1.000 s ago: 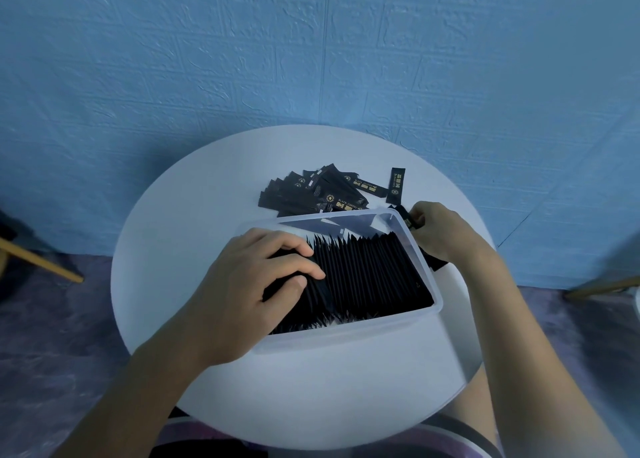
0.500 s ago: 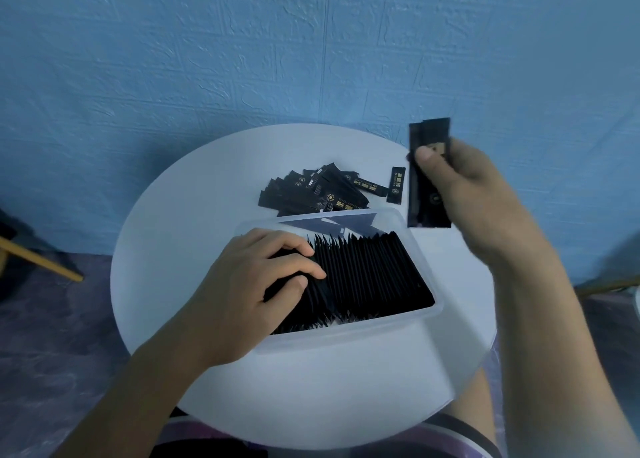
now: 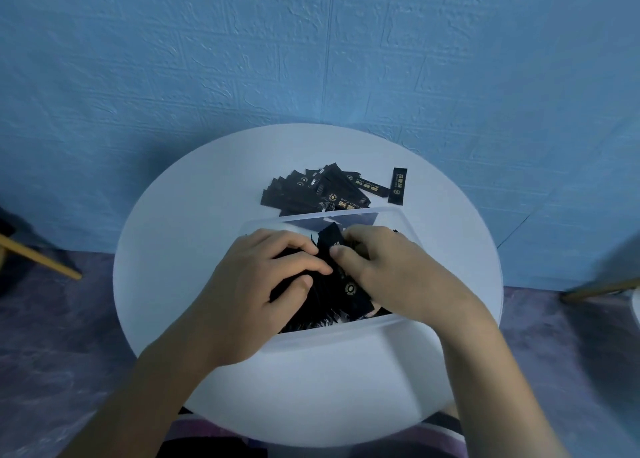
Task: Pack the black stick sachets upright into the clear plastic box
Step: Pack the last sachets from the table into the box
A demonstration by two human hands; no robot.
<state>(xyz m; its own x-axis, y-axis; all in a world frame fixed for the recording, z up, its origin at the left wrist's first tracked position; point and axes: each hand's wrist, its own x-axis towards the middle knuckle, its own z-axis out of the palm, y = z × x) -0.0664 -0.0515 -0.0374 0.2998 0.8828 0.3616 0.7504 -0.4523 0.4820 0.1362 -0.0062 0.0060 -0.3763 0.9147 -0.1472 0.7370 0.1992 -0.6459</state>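
Pinched in right hand [image 3: 391,274]: black sachet [image 3: 350,296], long axis slanting near-to-far, not upright. Immediately left of pinch: packed row [image 3: 311,315], clutched by left hand [image 3: 256,291], inside clear box [image 3: 394,215].

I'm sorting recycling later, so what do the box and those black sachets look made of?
The clear plastic box: translucent, faintly milky plastic; its walls look see-through. The black stick sachets: likely thin matte film, plastic or foil laminate, with gold print; which one is unclear.
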